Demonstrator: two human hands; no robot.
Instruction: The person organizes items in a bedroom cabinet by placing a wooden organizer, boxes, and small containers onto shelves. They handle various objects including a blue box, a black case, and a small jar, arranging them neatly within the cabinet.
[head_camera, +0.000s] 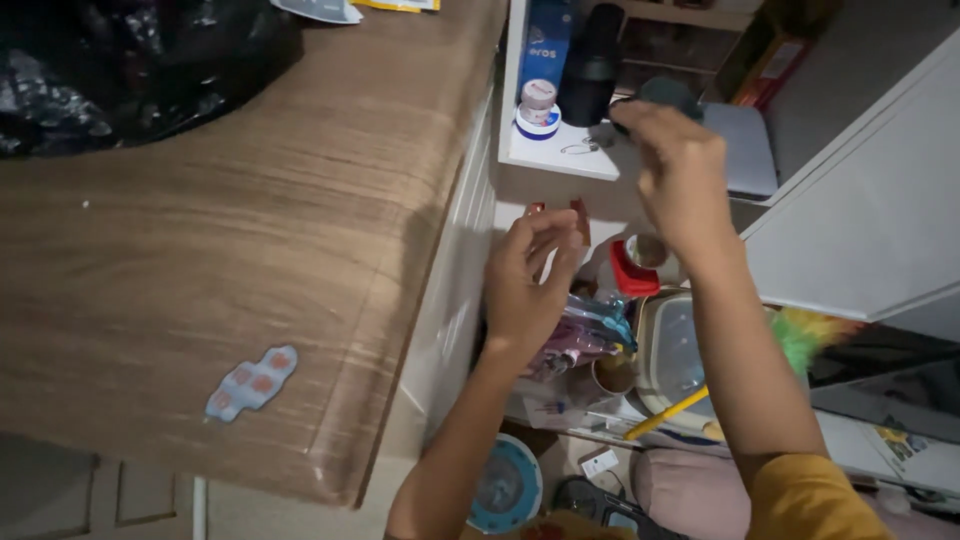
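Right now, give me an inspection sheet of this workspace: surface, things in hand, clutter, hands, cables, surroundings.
Surface: wooden countertop at left, carrying a pill blister strip and a black plastic bag.
Things in hand: left hand holds a small reddish-brown item, kind unclear; right hand grips a dark round object at the white shelf.
Clutter: small jar and black bottle on the shelf; below, a clear lidded container, red cap, colourful duster.
Hands: both raised, apart from each other.
Cables: nothing seen.
Surroundings: white cabinet door stands open at right.
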